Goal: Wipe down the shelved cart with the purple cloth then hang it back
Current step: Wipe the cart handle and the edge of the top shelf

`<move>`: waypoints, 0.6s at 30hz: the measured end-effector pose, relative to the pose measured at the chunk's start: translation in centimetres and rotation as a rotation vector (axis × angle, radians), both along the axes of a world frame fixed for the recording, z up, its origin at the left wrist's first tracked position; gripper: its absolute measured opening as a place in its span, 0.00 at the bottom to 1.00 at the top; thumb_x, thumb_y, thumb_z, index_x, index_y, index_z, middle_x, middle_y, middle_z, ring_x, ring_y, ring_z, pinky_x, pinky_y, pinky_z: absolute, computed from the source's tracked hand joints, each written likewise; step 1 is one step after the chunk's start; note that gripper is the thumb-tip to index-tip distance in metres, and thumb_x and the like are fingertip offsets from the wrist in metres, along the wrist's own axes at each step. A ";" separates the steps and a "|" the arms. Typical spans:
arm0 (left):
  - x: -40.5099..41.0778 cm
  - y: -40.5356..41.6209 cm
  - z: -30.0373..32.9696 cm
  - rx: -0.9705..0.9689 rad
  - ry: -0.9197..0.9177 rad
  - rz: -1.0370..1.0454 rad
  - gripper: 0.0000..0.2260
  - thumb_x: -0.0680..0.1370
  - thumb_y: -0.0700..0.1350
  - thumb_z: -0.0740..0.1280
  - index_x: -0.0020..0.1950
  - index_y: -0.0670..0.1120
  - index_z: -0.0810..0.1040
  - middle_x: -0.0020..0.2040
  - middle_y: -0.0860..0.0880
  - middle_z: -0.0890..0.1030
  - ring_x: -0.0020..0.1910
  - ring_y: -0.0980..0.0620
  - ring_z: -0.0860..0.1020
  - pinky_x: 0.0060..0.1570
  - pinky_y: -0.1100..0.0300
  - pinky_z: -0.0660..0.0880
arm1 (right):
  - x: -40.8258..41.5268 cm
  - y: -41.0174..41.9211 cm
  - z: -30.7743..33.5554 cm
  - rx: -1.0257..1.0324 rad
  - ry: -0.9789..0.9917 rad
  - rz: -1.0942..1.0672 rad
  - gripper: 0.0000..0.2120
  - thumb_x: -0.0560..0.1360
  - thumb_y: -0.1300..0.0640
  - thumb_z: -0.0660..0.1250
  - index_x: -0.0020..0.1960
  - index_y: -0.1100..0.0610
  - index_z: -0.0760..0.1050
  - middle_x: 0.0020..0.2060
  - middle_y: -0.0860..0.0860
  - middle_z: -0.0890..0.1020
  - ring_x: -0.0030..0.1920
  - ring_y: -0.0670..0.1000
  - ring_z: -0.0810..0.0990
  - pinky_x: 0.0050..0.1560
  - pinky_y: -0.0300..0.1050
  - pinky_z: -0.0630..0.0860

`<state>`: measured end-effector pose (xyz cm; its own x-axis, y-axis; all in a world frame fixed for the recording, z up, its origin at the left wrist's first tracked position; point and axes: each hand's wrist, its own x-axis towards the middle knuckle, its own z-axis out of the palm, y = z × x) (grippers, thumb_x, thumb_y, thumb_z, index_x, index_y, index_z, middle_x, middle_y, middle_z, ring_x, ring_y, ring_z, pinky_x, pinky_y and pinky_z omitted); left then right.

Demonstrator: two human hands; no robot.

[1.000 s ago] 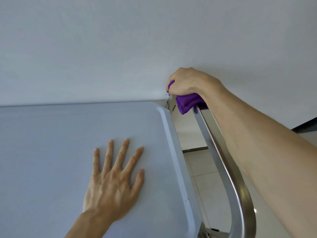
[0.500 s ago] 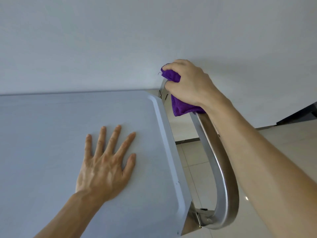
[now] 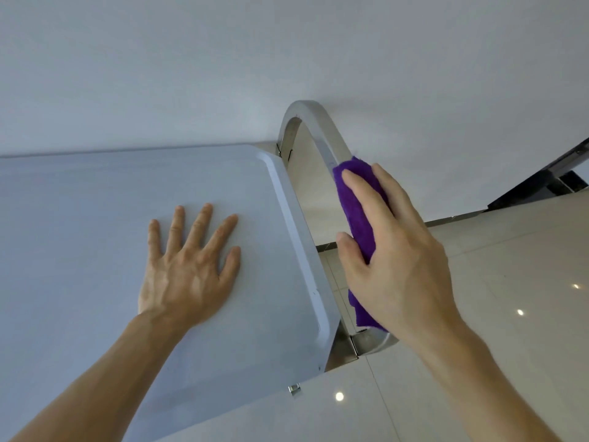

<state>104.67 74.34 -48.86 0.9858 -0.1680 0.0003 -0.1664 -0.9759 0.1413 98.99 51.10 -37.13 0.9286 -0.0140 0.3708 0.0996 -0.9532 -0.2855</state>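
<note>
Head view: cart (image 3: 95, 218), seen from above, is showing its pale grey top shelf with a raised rim running along the right edge and rounding at the far and near corners. Left hand (image 3: 188, 275) is lying flat on that top surface near the right rim, palm down, fingers straight and spread apart, holding nothing; its forearm is entering from the lower left corner. Handle (image 3: 314, 122), a polished metal bar curving in an arch, is standing just beside the right edge of the cart, joined to it at the far corner and again at the near corner, where a metal bracket (image 3: 357, 342) is showing. Purple cloth (image 3: 358, 212) is lying wrapped along the middle stretch of the handle, and the right hand (image 3: 392, 256) is gripping it there, thumb on the inner side and fingers curled over the outer side, so that cloth and bar are clamped together. Right hand and forearm are covering most of the lower half of the handle and part of the cloth; only a purple strip along the inner side and a small flap below the palm are remaining visible. White wall (image 3: 287, 59) is filling the upper part behind the cart. Glossy tiled floor (image 3: 510, 282) is lying to the right and below, reflecting small points of light, with a dark skirting strip (image 3: 446, 222) at the wall foot. Dark object (image 3: 548, 180) at the far right edge is too cropped to identify.
</note>
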 end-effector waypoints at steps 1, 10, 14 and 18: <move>-0.1 0.0 0.1 -0.011 -0.008 -0.006 0.27 0.79 0.64 0.41 0.78 0.62 0.53 0.80 0.50 0.55 0.79 0.40 0.49 0.75 0.37 0.44 | -0.7 0.1 -0.7 0.029 -0.058 -0.039 0.30 0.76 0.53 0.66 0.76 0.45 0.62 0.76 0.45 0.63 0.70 0.50 0.71 0.55 0.50 0.79; -0.3 0.6 -0.6 -0.144 -0.076 -0.076 0.22 0.81 0.57 0.54 0.73 0.52 0.67 0.76 0.46 0.65 0.76 0.36 0.56 0.73 0.34 0.47 | -4.4 1.0 -4.9 0.243 -0.419 -0.167 0.26 0.75 0.63 0.68 0.72 0.60 0.69 0.66 0.53 0.75 0.66 0.51 0.76 0.58 0.33 0.74; -0.6 0.9 -0.7 -0.200 -0.102 -0.136 0.22 0.81 0.57 0.56 0.71 0.50 0.71 0.74 0.47 0.68 0.76 0.38 0.58 0.73 0.35 0.47 | -4.7 1.4 -6.0 0.276 -0.488 -0.209 0.27 0.74 0.63 0.69 0.72 0.62 0.68 0.64 0.51 0.76 0.61 0.53 0.78 0.57 0.30 0.72; -1.4 1.1 -0.3 -0.265 -0.075 -0.277 0.25 0.78 0.65 0.52 0.70 0.55 0.71 0.74 0.53 0.68 0.77 0.46 0.58 0.75 0.41 0.47 | -5.0 1.5 -6.8 0.374 -0.517 -0.249 0.27 0.75 0.58 0.67 0.73 0.59 0.67 0.60 0.53 0.79 0.53 0.58 0.82 0.51 0.53 0.81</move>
